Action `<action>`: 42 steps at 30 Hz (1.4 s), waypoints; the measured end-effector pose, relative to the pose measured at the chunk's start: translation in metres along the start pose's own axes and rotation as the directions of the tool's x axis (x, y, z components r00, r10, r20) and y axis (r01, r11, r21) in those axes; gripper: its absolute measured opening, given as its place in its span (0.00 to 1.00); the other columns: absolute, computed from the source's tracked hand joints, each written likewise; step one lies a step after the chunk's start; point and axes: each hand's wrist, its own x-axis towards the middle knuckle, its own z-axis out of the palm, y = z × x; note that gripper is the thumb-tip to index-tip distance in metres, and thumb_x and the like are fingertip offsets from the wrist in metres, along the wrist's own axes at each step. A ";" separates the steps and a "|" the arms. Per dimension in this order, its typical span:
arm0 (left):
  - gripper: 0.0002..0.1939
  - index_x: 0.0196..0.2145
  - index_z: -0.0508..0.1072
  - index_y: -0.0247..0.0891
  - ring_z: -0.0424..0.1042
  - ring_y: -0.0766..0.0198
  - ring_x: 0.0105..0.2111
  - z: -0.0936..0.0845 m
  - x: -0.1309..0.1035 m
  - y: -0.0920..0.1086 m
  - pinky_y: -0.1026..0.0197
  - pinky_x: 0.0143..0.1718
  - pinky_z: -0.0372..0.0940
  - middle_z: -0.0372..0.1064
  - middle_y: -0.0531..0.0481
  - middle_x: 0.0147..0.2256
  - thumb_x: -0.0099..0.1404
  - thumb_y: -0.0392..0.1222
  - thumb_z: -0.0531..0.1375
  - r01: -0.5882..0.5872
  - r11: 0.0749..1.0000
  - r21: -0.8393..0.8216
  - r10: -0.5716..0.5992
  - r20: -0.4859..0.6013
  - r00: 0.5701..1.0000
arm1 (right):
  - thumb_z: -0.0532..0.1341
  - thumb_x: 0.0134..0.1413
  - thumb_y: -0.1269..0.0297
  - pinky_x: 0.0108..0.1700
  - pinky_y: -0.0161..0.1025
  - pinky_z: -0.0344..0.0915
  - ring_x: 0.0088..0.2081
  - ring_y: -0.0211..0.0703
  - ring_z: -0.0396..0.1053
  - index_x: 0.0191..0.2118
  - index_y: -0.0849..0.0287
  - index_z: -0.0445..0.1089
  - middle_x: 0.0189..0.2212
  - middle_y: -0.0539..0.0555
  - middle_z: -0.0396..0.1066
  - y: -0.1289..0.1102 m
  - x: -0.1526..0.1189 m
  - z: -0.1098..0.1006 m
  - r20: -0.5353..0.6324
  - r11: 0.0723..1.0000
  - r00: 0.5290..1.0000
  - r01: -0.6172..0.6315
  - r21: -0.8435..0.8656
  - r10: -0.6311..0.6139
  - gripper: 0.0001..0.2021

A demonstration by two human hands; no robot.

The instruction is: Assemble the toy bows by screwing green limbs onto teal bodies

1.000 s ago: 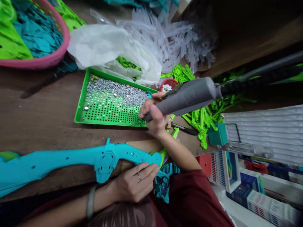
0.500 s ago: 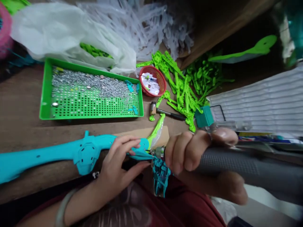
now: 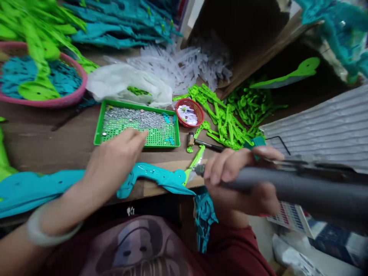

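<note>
My left hand [image 3: 116, 155] is over the front edge of a green tray [image 3: 136, 142] of small silver screws. Its fingers are bunched together, and anything between the tips is hidden. Below it lies a long turquoise plastic part [image 3: 158, 174], partly covered by my wrist and forearm. Against that part's right end rests a lime green piece with a clear film [image 3: 197, 159]. Wrapped in my right hand [image 3: 241, 174] is a thick dark grey power screwdriver [image 3: 310, 188], its tip pointing left, close to the lime green piece.
A hammer [image 3: 208, 145] lies by a red basket [image 3: 189, 123] of white pieces. Lime green parts [image 3: 224, 122] are piled to the right. At the back left stands a pink basket [image 3: 66, 97] of turquoise pieces. Turquoise parts [image 3: 204, 214] hang below the table edge.
My left hand has let go of the turquoise part and moved up and left to the screw tray. My right hand still grips the power screwdriver. The view has shifted, showing more at the back left.
</note>
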 end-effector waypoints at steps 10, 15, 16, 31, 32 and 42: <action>0.18 0.56 0.72 0.29 0.70 0.49 0.59 0.061 -0.074 0.075 0.47 0.56 0.67 0.72 0.39 0.58 0.73 0.37 0.52 -0.414 0.909 -0.039 0.415 0.011 0.910 | 0.64 0.53 0.47 0.23 0.35 0.64 0.18 0.34 0.62 0.51 0.54 0.64 0.19 0.40 0.60 0.166 0.055 0.059 -0.151 0.980 0.969 -0.185 0.075 0.194 0.24; 0.13 0.47 0.76 0.30 0.71 0.50 0.58 0.073 -0.086 0.066 0.48 0.58 0.66 0.75 0.40 0.53 0.71 0.33 0.53 -0.485 0.867 -0.113 0.470 -0.136 0.872 | 0.65 0.54 0.50 0.23 0.35 0.64 0.18 0.33 0.62 0.51 0.53 0.64 0.19 0.40 0.61 0.191 0.053 0.063 -0.107 0.978 0.977 -0.174 0.116 0.186 0.22; 0.11 0.45 0.76 0.30 0.71 0.49 0.58 0.074 -0.085 0.063 0.49 0.59 0.67 0.75 0.39 0.54 0.71 0.33 0.54 -0.490 0.863 -0.127 0.472 -0.146 0.869 | 0.65 0.54 0.51 0.23 0.35 0.64 0.18 0.33 0.62 0.51 0.53 0.64 0.20 0.40 0.62 0.192 0.053 0.063 -0.102 0.978 0.978 -0.170 0.120 0.183 0.22; 0.06 0.39 0.72 0.31 0.71 0.46 0.59 0.080 -0.074 0.064 0.48 0.61 0.67 0.73 0.31 0.56 0.70 0.34 0.56 -0.466 0.882 -0.066 0.455 -0.136 0.880 | 0.67 0.53 0.48 0.24 0.36 0.64 0.18 0.34 0.64 0.46 0.54 0.66 0.19 0.39 0.64 0.197 0.051 0.066 -0.065 0.981 0.979 -0.188 0.050 0.191 0.21; 0.06 0.38 0.72 0.31 0.71 0.47 0.59 0.080 -0.074 0.064 0.48 0.61 0.67 0.73 0.31 0.56 0.70 0.34 0.55 -0.468 0.882 -0.062 0.456 -0.138 0.879 | 0.67 0.53 0.49 0.25 0.36 0.64 0.18 0.34 0.66 0.46 0.54 0.66 0.19 0.40 0.65 0.198 0.053 0.067 -0.062 0.982 0.981 -0.182 0.050 0.185 0.20; 0.07 0.39 0.74 0.29 0.67 0.45 0.62 0.075 -0.070 0.058 0.45 0.64 0.64 0.70 0.28 0.58 0.70 0.28 0.55 -0.480 0.853 -0.206 0.460 -0.140 0.877 | 0.63 0.60 0.55 0.19 0.33 0.64 0.17 0.34 0.63 0.45 0.46 0.66 0.20 0.41 0.61 0.046 0.005 0.018 -0.079 0.993 0.991 -0.108 0.052 0.112 0.10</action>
